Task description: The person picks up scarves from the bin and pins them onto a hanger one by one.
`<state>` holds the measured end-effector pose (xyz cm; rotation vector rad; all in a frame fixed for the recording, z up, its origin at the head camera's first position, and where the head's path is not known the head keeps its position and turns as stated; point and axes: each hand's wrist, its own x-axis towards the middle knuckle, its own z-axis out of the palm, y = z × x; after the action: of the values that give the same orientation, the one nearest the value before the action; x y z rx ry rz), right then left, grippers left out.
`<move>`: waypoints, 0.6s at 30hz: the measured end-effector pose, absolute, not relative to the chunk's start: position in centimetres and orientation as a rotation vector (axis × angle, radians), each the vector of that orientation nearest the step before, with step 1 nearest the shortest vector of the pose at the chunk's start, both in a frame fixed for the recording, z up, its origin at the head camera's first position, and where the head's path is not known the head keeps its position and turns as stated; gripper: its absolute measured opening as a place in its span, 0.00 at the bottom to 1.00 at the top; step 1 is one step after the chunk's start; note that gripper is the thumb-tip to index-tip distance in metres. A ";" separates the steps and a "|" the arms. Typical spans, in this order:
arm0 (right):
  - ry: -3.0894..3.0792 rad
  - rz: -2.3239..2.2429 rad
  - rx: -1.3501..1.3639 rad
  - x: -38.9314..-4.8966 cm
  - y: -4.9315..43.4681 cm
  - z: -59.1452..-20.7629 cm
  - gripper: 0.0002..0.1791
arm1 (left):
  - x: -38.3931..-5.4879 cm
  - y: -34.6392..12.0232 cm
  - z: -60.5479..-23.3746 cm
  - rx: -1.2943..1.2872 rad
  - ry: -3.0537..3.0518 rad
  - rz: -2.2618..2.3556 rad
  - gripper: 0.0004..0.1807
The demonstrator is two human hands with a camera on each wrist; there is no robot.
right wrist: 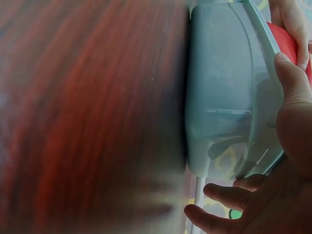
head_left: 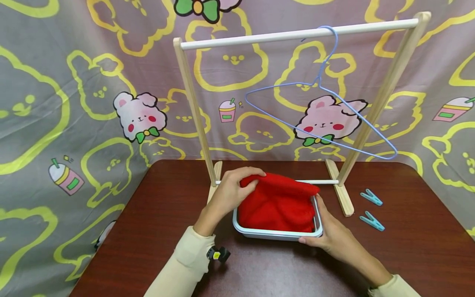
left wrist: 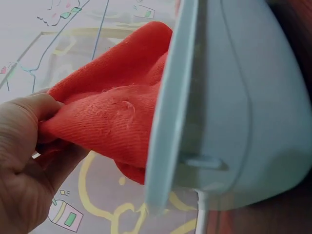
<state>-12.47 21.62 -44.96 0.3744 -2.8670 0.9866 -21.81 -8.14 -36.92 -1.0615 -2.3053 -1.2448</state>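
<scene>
A folded red cloth (head_left: 280,206) lies in a pale blue-grey plastic basin (head_left: 259,234), its far edge lifted above the rim. My left hand (head_left: 237,187) pinches that cloth at its upper left; the left wrist view shows the fabric (left wrist: 112,112) bunched between thumb and fingers. At the basin's near right corner, my right hand (head_left: 335,233) holds the rim, thumb in front and fingers along the right side. From the right wrist, the thumb presses on the rim of the basin (right wrist: 229,87) and the other fingers spread beside its wall.
Behind the basin stands a wooden rack (head_left: 196,103) with a white top bar (head_left: 256,39). A blue wire hanger (head_left: 319,82) hangs from it. Two turquoise clothespins (head_left: 372,221) lie on the dark wooden table (head_left: 156,231) at the right. A patterned curtain (head_left: 33,136) surrounds the table.
</scene>
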 end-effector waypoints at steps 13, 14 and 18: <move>-2.890 0.987 0.375 -12.4 21.6 -44.9 0.75 | -21.6 -7.8 -35.2 -0.989 -2.192 -1.408 0.13; -2.889 0.986 0.376 -12.3 21.6 -44.9 0.75 | -21.6 -7.8 -35.1 -0.981 -2.181 -1.422 0.13; -2.879 0.992 0.390 -12.2 21.6 -45.0 0.76 | -21.5 -7.7 -34.3 -0.962 -2.148 -1.453 0.13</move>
<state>-12.20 21.63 -44.98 0.3897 -2.8788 0.9919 -21.48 -7.71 -34.29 -0.9620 -2.1477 -1.4526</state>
